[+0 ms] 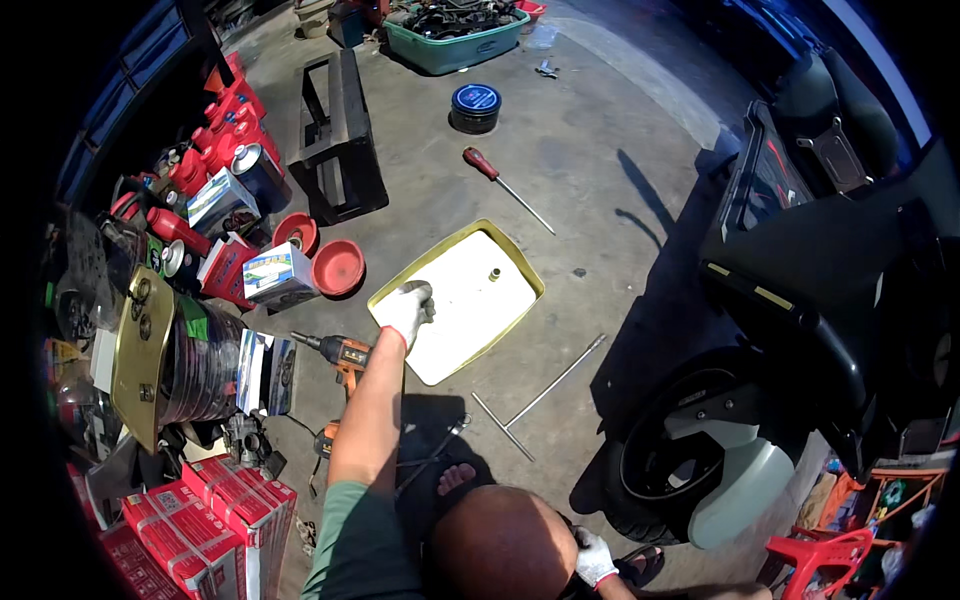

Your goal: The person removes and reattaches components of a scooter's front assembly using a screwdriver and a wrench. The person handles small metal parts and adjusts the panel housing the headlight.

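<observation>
My left hand (410, 312), in a whitish glove with a red cuff, has its fingers curled over the left side of a yellow-rimmed shallow tray (485, 350) with a white interior; whatever it holds is hidden. A small metal fitting (495, 275) stands in the tray. An orange-black power drill (350, 355) lies beside my left forearm. My gloved right hand (594, 555) is low beside my bare knee (500, 535), fingers curled, their contents unclear. A T-handled wrench (550, 382) lies right of the tray, a red-handled screwdriver (510, 195) beyond it.
A black scooter (790, 330) fills the right side. Red bottles (180, 228), boxes (275, 275) and red bowls (338, 267) crowd the left. A black frame (338, 135), a round tin (475, 110) and a green tub (450, 55) stand behind. A red stool (820, 550) is lower right.
</observation>
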A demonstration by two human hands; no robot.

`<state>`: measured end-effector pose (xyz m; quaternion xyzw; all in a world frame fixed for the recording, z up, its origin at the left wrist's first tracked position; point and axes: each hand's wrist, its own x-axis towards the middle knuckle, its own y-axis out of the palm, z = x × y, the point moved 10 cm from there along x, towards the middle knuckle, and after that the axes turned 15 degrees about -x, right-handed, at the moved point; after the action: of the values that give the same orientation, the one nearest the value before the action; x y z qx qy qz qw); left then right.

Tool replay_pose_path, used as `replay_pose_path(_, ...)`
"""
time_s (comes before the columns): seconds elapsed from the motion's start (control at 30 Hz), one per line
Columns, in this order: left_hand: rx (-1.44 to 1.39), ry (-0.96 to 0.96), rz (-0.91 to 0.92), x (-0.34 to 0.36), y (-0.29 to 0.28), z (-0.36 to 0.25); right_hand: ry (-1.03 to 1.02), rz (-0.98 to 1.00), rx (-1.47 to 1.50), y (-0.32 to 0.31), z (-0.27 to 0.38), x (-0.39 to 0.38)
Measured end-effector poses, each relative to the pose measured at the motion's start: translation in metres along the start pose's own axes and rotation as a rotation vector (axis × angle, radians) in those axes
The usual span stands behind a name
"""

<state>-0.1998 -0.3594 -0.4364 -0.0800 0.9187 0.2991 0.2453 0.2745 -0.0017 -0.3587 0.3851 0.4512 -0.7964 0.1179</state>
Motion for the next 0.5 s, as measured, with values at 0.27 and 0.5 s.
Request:
replay_pose_path(0.27,-0.981,-0.405,0.348,-0.082,0.083,0.02,-0.058,-0.014,-0.031,-0.004,0.014,0.004)
replay_pose_path(0.5,0.774,0.427,-0.214,-0.036,-0.013,0.0,-0.069,0.005,-0.04,0.0,0.017,0.005)
